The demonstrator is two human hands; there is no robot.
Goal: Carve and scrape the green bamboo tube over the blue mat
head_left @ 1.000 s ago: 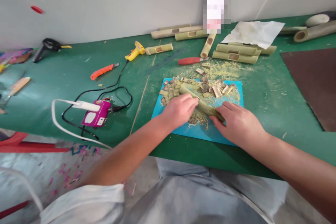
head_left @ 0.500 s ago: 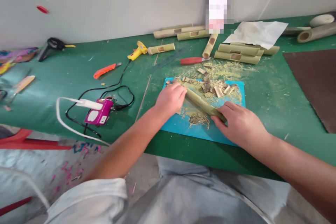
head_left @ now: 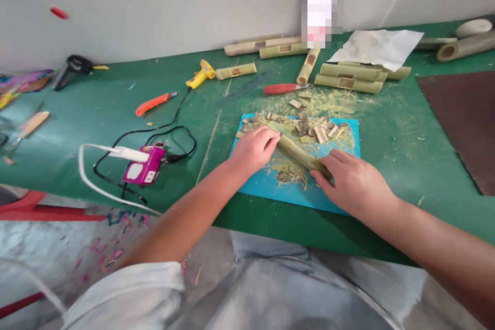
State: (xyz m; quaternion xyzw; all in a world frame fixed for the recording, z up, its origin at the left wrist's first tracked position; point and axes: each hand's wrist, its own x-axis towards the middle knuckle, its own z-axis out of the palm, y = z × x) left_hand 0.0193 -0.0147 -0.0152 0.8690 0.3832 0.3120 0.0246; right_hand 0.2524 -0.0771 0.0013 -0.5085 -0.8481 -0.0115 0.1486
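Note:
A pale green bamboo tube (head_left: 297, 152) lies slantwise over a blue mat (head_left: 259, 185). Its near end is wrapped by the fingers and thumb of my right hand (head_left: 353, 181). Farther up, my left hand (head_left: 255, 148) presses on the tube with its fingers closed; a small dark bit shows at the fingertips, too little to name. Bamboo chips (head_left: 320, 133) and yellowish dust are heaped behind the tube. A clump of fine shavings (head_left: 291, 176) sits in front of it.
Behind the mat lie a red-handled tool (head_left: 281, 88) and several notched bamboo tubes (head_left: 348, 83). To the left are an orange utility knife (head_left: 154, 104), a yellow glue gun (head_left: 200, 75) and a purple power adapter (head_left: 144, 166) with cords. A brown board (head_left: 460, 118) lies right.
My left hand has slid a short way along the tube toward my right hand. My right hand keeps its hold on the near end. The view has shifted slightly.

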